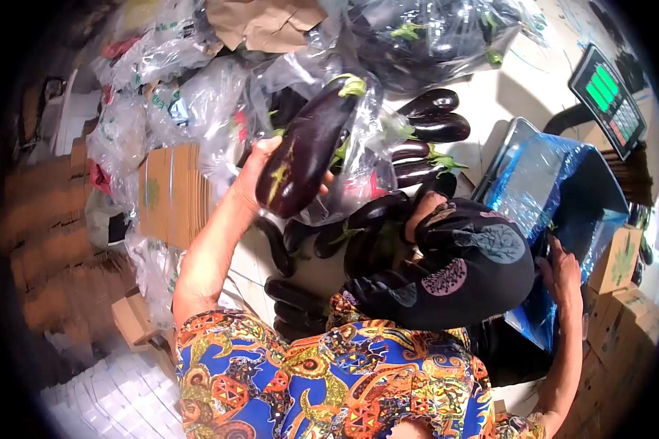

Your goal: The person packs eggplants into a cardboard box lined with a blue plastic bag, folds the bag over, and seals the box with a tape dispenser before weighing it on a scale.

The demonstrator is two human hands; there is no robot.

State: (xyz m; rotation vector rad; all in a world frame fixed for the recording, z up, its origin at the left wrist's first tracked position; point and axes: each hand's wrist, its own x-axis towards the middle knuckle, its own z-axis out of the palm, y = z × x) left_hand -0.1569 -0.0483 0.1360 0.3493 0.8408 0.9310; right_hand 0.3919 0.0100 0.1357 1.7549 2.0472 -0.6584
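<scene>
My left hand (pixel 262 167) is closed around a large, dark purple eggplant (pixel 304 146). Its green stem end points up and right, and a yellowish scar marks its lower side. Behind it is a clear plastic bag (pixel 370 124) with more dark eggplants partly visible inside. At the right, my right hand (pixel 561 274) reaches into a tub lined with blue plastic film (pixel 523 183). Its fingers are bent around something dark, partly hidden, that I cannot make out. More eggplants (pixel 439 126) lie on the floor ahead, and others (pixel 293 296) lie nearer me.
A scale display (pixel 602 91) with green digits stands beyond the tub. A large bag of eggplants (pixel 425 44) is at the top. Cardboard stacks (pixel 174 194) and crumpled plastic bags (pixel 124 146) fill the left. A bent leg in black printed cloth (pixel 468 271) lies between my arms.
</scene>
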